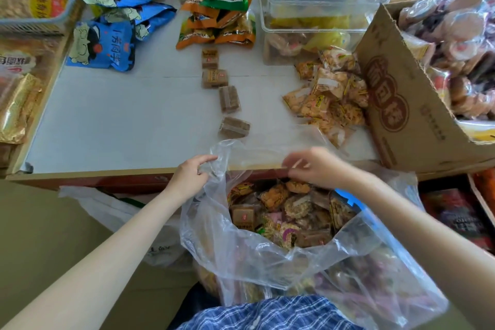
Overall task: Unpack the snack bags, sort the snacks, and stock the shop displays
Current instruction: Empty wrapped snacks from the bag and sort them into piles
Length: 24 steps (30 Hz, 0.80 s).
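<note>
Bare forearms, no sleeves; blue/white plaid garment [270, 313] at waist.

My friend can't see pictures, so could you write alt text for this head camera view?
Both hands, left hand and right hand, pull open a clear bag full of mixed snacks at the edge of a white table, where brown blocks, blue packets and orange packets lie sorted.

Your right hand [313, 169] is motion-blurred, so its grip is unclear. The clear bag [267, 257] veils its lower snacks, and the cardboard box [401, 104] runs off the right edge.
</note>
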Each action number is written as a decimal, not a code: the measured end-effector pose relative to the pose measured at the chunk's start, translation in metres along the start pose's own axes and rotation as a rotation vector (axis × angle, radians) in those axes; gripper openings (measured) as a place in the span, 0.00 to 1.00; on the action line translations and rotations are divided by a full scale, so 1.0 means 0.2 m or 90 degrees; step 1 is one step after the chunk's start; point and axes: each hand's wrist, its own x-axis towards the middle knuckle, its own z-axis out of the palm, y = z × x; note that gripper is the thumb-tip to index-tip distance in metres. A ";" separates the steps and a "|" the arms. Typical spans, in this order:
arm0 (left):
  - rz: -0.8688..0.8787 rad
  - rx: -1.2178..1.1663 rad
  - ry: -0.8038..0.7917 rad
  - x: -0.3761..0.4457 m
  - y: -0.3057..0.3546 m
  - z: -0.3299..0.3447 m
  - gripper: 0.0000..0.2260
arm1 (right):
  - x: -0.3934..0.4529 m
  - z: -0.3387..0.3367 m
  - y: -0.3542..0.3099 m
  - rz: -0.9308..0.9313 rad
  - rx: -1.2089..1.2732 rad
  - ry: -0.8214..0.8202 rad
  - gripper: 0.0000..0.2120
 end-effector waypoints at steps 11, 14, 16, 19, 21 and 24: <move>-0.033 0.040 -0.022 -0.02 0.00 -0.02 0.22 | 0.30 0.67 0.24 -0.029 -0.321 -0.234 0.33; -0.041 0.052 -0.026 -0.01 0.00 -0.01 0.22 | 0.40 0.75 0.26 -0.003 -0.358 -0.219 0.34; -0.042 0.064 -0.031 -0.01 -0.01 0.00 0.22 | 0.40 0.76 0.26 0.015 -0.379 -0.169 0.26; -0.037 0.065 -0.046 0.02 -0.03 0.03 0.22 | 0.33 0.73 0.22 0.032 -0.317 -0.064 0.15; -0.031 0.066 -0.053 0.06 -0.07 0.07 0.22 | 0.28 0.61 0.19 0.061 -0.165 0.026 0.11; -0.029 0.054 -0.063 0.11 -0.06 0.09 0.22 | 0.22 0.43 0.21 0.046 -0.077 0.062 0.10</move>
